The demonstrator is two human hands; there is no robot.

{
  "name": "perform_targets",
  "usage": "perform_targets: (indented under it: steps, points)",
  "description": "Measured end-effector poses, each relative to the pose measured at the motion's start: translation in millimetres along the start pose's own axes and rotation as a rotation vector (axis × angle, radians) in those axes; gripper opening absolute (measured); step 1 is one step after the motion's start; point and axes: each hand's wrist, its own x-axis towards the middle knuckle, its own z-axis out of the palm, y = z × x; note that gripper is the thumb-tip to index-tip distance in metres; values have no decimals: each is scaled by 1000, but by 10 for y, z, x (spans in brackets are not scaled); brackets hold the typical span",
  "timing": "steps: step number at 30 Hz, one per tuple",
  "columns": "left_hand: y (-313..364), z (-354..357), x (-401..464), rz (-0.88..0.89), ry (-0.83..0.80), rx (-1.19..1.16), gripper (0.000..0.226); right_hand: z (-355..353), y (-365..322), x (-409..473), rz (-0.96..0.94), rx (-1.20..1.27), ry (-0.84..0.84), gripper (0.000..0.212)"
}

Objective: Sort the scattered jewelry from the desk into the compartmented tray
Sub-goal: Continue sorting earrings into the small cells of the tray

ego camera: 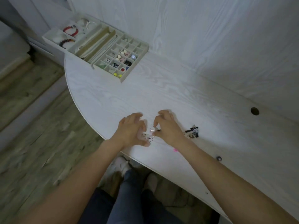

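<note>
The compartmented tray (pixel 142 46) stands at the desk's far left corner, its small cells holding earrings and beads, its larger cells holding bracelets. Near the desk's front edge my left hand (pixel 131 131) has curled fingers around small hook earrings (pixel 148 138). Close beside it my right hand (pixel 166 126) pinches a small earring (pixel 152 130) between fingertips. A dark cluster of jewelry (pixel 192 130) lies on the desk to the right of my right hand. A pink piece (pixel 175 149) shows beside my right wrist, and a dark ring (pixel 218 158) lies further right.
The white desk (pixel 161 94) has a curved front edge and a round cable hole (pixel 254 111) at the right. A white wall panel rises behind it. Wooden floor lies to the left; my legs are below the desk edge.
</note>
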Motion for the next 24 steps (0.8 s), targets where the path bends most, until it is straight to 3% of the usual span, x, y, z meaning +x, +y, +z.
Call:
perform_targets:
  steps: [6,9,13,19,24]
  points:
    - [66,134,-57,-84,159,-12,36,117,30,-24,6,41,66,15]
    - [47,153,-30,-96,138,-104,31,125,36,-26,14,65,27,9]
    - [88,144,18,-124,118,-262,19,161,29,-29,-29,55,82,22]
    - [160,61,85,-82,82,-186,16,181,5,-18,-32,114,141,24]
    - [126,75,144,-54,138,-244,13,89,39,7,170,498,136,28]
